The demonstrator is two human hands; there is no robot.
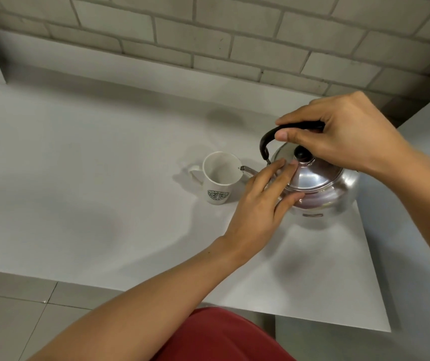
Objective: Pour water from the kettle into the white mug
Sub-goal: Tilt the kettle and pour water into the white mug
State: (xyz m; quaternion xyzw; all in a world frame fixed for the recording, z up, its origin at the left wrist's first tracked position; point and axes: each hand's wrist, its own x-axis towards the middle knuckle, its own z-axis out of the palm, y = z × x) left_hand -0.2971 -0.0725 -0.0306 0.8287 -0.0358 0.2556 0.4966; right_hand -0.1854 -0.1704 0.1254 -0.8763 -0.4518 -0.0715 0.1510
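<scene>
A shiny metal kettle (320, 188) with a black lid knob and a black arched handle is tilted toward a white mug (217, 178) with a green logo. The kettle's spout tip reaches over the mug's right rim. My right hand (339, 136) is shut on the black handle from above. My left hand (263, 204) lies flat against the kettle's left side, fingers spread and resting on the lid and body. The mug stands upright on the white table, its handle pointing left. Whether water flows from the spout I cannot see.
The white table (91, 178) runs to a grey brick wall (208, 35) at the back. Its right edge passes just beyond the kettle, and its front edge lies near my body. Grey floor tiles (13, 321) show below left.
</scene>
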